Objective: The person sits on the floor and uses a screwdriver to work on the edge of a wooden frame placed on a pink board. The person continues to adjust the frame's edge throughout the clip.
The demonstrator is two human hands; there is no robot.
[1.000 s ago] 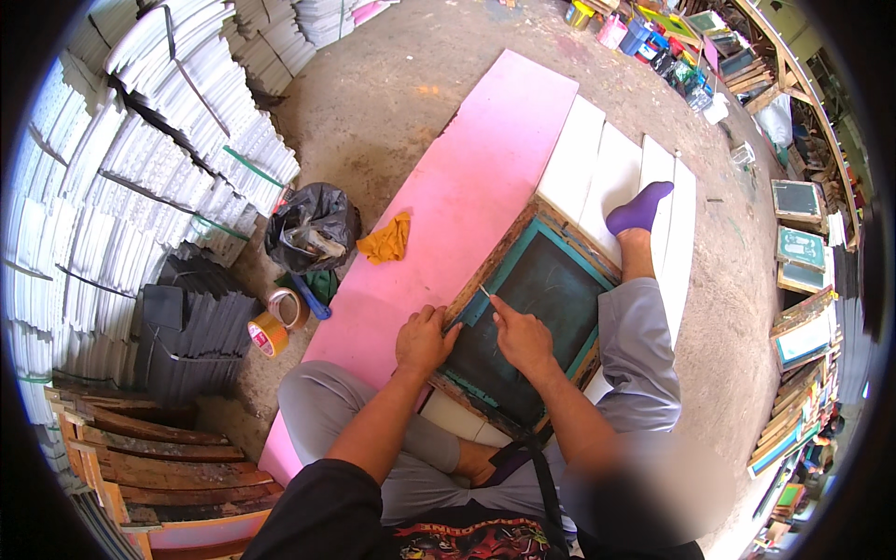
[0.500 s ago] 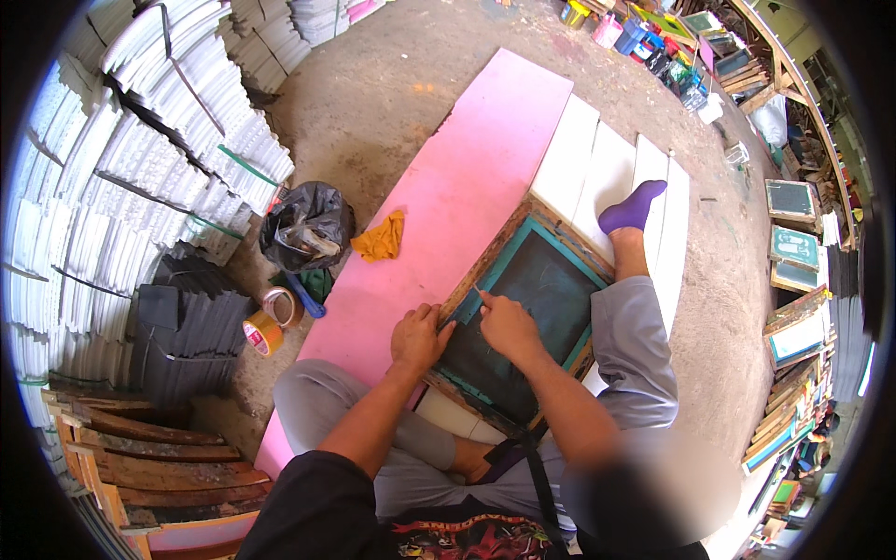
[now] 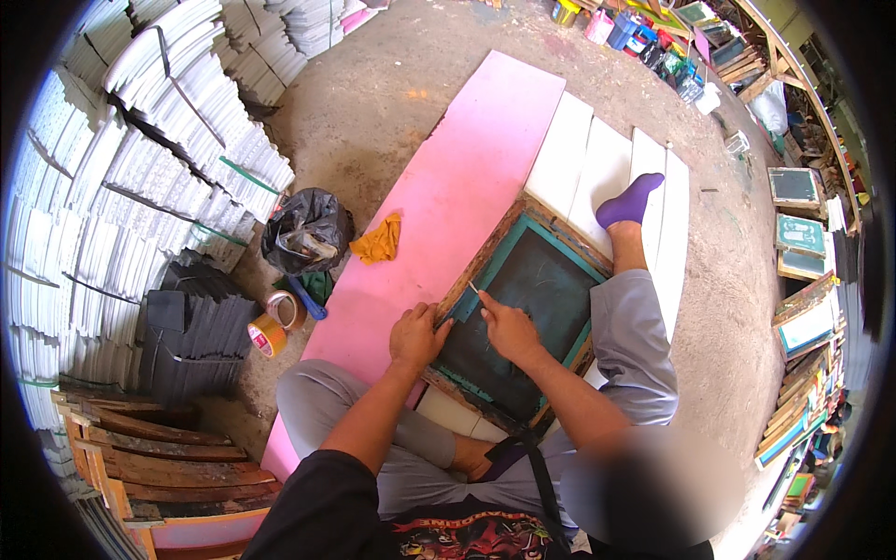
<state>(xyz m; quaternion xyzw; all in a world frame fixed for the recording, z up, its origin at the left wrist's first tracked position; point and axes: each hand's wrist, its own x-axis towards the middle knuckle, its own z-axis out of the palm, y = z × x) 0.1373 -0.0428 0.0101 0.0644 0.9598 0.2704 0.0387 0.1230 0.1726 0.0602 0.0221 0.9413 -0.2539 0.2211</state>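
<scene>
A silk-screen printing frame (image 3: 499,397) lies slanted in front of me, its worn wooden border around a dark mesh with a teal edge. My left hand (image 3: 417,338) grips the frame's left side, with fingers bent over the wood. Above the mesh, my right hand (image 3: 509,329) is closed around a thin, pale-tipped tool (image 3: 475,290); most of it is hidden in the fist, so its kind does not show. The tip points at the teal strip along the upper left side.
Beneath the frame lie a pink board (image 3: 467,159) and white boards (image 3: 607,159). To the left are an orange cloth (image 3: 378,240), a black plastic bag (image 3: 308,229), tape rolls (image 3: 268,336) and stacked white sheets (image 3: 159,140). More screen frames (image 3: 801,233) stand at the right.
The right hand and its tool have shifted very slightly toward the frame's left side. The left hand stays on the wood, and the view has tilted a little.
</scene>
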